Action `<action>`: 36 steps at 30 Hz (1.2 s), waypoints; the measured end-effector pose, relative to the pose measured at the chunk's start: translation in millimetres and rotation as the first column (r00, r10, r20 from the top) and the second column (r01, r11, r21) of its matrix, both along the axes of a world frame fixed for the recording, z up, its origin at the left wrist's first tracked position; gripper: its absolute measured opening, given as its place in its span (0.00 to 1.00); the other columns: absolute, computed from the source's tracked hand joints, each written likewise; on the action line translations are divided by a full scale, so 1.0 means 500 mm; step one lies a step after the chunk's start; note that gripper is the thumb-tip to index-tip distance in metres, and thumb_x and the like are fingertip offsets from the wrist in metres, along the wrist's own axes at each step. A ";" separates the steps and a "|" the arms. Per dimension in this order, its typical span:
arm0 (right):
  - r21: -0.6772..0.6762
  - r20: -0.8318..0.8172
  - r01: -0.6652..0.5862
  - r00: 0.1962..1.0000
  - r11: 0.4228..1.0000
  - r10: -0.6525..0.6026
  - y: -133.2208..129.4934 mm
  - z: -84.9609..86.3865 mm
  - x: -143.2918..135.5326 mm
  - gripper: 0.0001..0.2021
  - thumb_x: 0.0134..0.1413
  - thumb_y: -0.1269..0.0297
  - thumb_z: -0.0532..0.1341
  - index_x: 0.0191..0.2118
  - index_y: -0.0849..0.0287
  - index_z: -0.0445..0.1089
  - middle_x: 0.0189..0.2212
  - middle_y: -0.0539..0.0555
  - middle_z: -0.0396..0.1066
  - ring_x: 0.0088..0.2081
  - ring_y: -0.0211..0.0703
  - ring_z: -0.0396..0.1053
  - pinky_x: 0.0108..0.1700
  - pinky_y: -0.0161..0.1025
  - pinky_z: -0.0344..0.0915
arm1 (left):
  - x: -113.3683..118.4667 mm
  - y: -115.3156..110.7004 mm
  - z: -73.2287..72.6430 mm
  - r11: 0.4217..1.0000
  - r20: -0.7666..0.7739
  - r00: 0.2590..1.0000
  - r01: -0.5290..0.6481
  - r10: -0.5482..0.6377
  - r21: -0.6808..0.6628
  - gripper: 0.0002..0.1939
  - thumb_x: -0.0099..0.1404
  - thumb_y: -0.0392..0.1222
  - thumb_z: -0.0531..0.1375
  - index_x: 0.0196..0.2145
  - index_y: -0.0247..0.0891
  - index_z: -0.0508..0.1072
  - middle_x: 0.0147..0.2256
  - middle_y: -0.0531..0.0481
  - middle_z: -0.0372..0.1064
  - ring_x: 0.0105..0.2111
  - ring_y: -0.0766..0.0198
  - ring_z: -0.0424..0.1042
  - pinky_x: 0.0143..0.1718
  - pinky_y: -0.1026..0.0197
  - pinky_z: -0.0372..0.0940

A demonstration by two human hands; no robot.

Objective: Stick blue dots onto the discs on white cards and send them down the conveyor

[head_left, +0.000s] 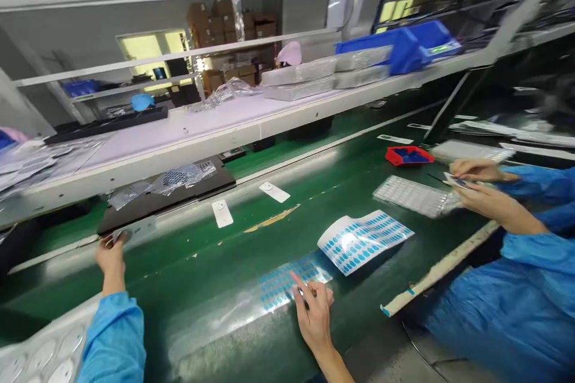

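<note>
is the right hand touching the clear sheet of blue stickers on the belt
Touching. The head view shows the right hand with fingertips pressed on the near edge of the clear sticker sheet lying flat on the green belt.

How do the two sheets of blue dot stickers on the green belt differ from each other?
The near sheet lies flat under the right hand; the far sheet lies apart from that hand. The far sheet curls up at its left edge and has a white backing; the near sheet looks clear and glossy. Both carry rows of blue dots and rest on the green belt.
</note>
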State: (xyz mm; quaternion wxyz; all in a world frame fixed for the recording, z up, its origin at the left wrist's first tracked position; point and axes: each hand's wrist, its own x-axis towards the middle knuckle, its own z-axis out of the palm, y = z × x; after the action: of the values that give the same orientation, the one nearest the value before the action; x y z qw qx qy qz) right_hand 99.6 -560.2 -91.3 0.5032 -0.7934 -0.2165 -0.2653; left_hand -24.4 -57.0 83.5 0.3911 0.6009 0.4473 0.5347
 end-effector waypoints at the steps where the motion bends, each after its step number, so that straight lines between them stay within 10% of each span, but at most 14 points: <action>1: 0.017 -0.042 -0.061 0.997 0.998 0.062 -0.004 0.001 -0.001 0.17 0.70 0.50 0.58 0.48 0.51 0.81 0.31 0.55 0.69 0.36 0.52 0.69 0.46 0.52 0.65 | -0.003 -0.023 -0.017 1.000 0.039 0.999 0.025 -0.025 -0.012 0.32 0.43 0.67 0.67 0.32 0.43 0.58 0.26 0.57 0.61 0.30 0.61 0.65 0.38 0.56 0.64; 6: 0.153 -0.266 -0.306 0.903 0.940 0.337 -0.017 -0.001 0.002 0.22 0.70 0.45 0.55 0.43 0.58 0.77 0.41 0.62 0.77 0.44 0.56 0.75 0.52 0.55 0.68 | -0.037 -0.206 -0.123 0.925 0.018 0.931 0.363 -0.364 -0.108 0.33 0.48 0.65 0.67 0.42 0.38 0.69 0.32 0.50 0.71 0.30 0.63 0.70 0.34 0.61 0.66; 14: 0.223 -0.546 -0.615 0.564 0.756 0.620 0.043 0.020 0.054 0.26 0.64 0.38 0.60 0.42 0.60 0.74 0.28 0.56 0.76 0.29 0.48 0.75 0.34 0.43 0.74 | -0.010 -0.498 -0.233 0.437 -0.173 0.401 0.840 -0.899 -0.322 0.19 0.55 0.52 0.73 0.42 0.41 0.84 0.40 0.43 0.79 0.40 0.51 0.76 0.45 0.53 0.69; 22: 0.214 -0.680 -0.705 0.389 0.676 0.622 0.064 0.029 0.088 0.26 0.64 0.38 0.61 0.40 0.61 0.73 0.25 0.52 0.74 0.21 0.39 0.68 0.25 0.36 0.66 | -0.012 -0.516 -0.271 0.312 -0.709 0.142 0.943 -0.691 -0.115 0.36 0.58 0.57 0.73 0.62 0.48 0.72 0.58 0.36 0.67 0.58 0.40 0.62 0.60 0.39 0.53; 36: 0.338 -0.712 -0.576 0.361 0.745 0.602 0.062 0.079 0.065 0.17 0.65 0.47 0.65 0.37 0.58 0.74 0.24 0.52 0.75 0.23 0.40 0.70 0.28 0.39 0.70 | -0.040 -0.512 -0.267 0.276 -0.803 0.070 0.953 -0.592 -0.121 0.34 0.68 0.58 0.65 0.65 0.43 0.65 0.61 0.35 0.63 0.58 0.41 0.61 0.58 0.40 0.55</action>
State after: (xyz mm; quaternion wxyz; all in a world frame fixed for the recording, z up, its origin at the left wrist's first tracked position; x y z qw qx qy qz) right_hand 132.1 -529.1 -52.0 0.6167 -0.6857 -0.2375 0.3049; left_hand -44.5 -313.0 -50.0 0.2552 0.9667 0.0084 0.0193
